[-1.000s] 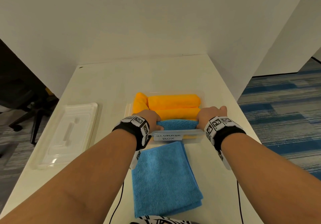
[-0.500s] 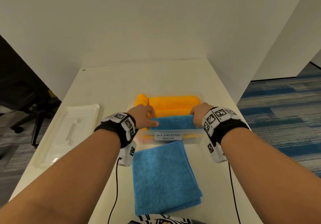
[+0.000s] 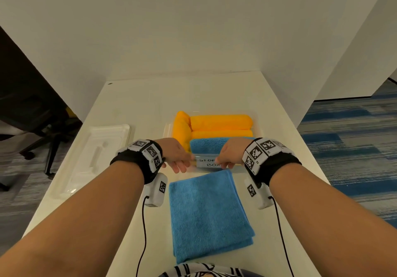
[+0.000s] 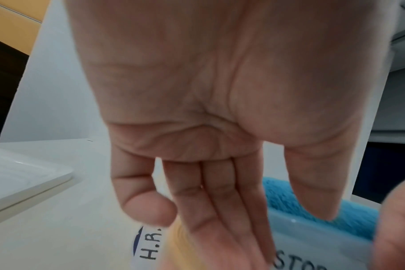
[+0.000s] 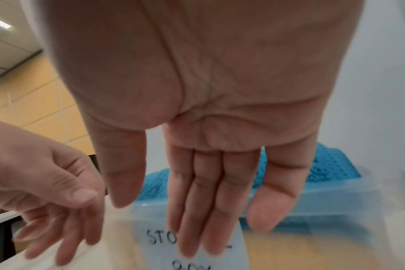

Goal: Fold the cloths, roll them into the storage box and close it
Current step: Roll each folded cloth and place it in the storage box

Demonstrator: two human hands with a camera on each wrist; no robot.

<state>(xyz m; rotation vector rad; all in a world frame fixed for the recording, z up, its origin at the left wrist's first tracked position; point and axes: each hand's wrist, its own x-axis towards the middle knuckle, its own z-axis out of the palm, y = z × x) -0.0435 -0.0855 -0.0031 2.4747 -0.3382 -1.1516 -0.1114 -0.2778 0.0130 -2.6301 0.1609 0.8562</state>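
Both hands hover empty at the near wall of the storage box (image 3: 214,167), fingers straight and loose: left hand (image 3: 176,155) at nine o'clock of the label, right hand (image 3: 231,155) at three. One blue roll (image 3: 207,145) sits inside, beside the orange rolls (image 3: 221,126). The folded blue cloth (image 3: 209,214) lies flat at six o'clock, just beside the box, its long axis toward the person and equally near both hands. The lid (image 3: 90,158) waits at nine o'clock.

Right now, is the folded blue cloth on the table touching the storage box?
Cannot tell. In the head view the folded blue cloth's far edge meets the storage box's front wall, but no gap or contact shows plainly.
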